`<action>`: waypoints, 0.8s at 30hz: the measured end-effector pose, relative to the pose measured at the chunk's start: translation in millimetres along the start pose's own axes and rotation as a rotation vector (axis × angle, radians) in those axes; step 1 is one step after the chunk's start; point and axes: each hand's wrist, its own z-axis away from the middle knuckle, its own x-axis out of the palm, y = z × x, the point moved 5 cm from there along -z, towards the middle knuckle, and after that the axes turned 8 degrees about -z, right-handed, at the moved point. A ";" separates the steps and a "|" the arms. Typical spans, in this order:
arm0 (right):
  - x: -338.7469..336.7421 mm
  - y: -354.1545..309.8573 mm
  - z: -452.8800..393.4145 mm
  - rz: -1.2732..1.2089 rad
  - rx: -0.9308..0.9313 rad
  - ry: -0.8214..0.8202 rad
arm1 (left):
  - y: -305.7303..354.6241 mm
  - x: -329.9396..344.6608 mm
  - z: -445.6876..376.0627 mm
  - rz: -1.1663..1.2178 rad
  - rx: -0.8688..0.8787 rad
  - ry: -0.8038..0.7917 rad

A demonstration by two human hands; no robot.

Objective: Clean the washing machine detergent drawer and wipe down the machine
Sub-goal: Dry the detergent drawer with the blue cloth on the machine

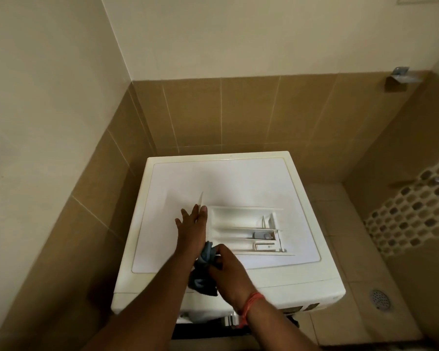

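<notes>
Detergent drawer point(246, 230) laid on washing machine point(302, 282); left hand point(192, 228) fingers straight, touching drawer front; right hand point(228, 267) gripped blue cloth point(204, 271).

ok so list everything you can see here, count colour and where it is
washing machine: one, white, in the tiled corner, seen from above
detergent drawer: one, white, taken out and lying on the machine's top, with a small grey-blue insert in one compartment
cloth: one, blue, at the drawer's near left end
floor drain: one, metal, in the floor right of the machine
wall bracket: one, metal, upper right wall
wrist thread: one, orange-red, on the right wrist
left hand: one, fingers straight, at the drawer's left end
right hand: one, grips the cloth
</notes>
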 end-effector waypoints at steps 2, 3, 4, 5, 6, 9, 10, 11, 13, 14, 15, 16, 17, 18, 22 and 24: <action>3.4 3.0 6.0 -0.001 -0.025 0.006 | 0.5 0.0 -0.4 -0.019 0.000 0.002; 4.0 2.8 6.7 0.046 -0.042 0.000 | 0.8 0.2 -0.4 -0.026 -0.004 0.005; 6.1 4.9 7.2 0.140 -0.045 -0.021 | 1.2 -0.1 0.2 -0.034 -0.005 0.008; 11.5 9.1 8.5 0.248 -0.030 -0.059 | 1.8 -0.4 1.1 -0.037 -0.002 0.012; 18.6 15.6 10.4 0.315 -0.013 -0.095 | 2.3 -0.8 1.9 -0.034 0.008 0.017; 29.0 32.5 16.7 0.139 0.028 -0.013 | 5.0 0.3 4.2 -0.029 0.050 0.026; 24.4 34.2 14.2 0.014 0.068 0.076 | 5.2 1.4 4.7 -0.032 0.048 0.030; 18.8 35.2 10.3 -0.136 0.124 0.169 | 5.6 2.5 5.0 -0.038 0.037 0.030; 14.3 39.9 1.0 -0.391 0.217 0.299 | 4.0 3.9 5.2 -0.035 0.007 0.025; 14.4 38.8 -3.5 -0.452 0.234 0.330 | 3.8 3.7 4.6 -0.021 0.007 0.031; 16.7 36.3 -7.1 -0.471 0.239 0.351 | 3.7 3.3 4.1 -0.009 0.015 0.039; 18.2 35.1 -10.3 -0.467 0.243 0.365 | 4.3 3.0 3.4 -0.007 0.030 0.044; 20.3 35.6 -13.0 -0.469 0.249 0.374 | 4.3 2.5 3.2 -0.013 0.041 0.044; 21.6 36.9 -14.4 -0.479 0.253 0.382 | 3.7 2.1 3.0 -0.021 0.047 0.042; 17.0 35.4 -11.7 -0.527 0.240 0.382 | 1.6 5.1 -0.2 -0.055 0.043 0.042; 11.2 30.7 -7.6 -0.546 0.231 0.334 | 1.4 7.1 -0.2 -0.123 0.039 0.045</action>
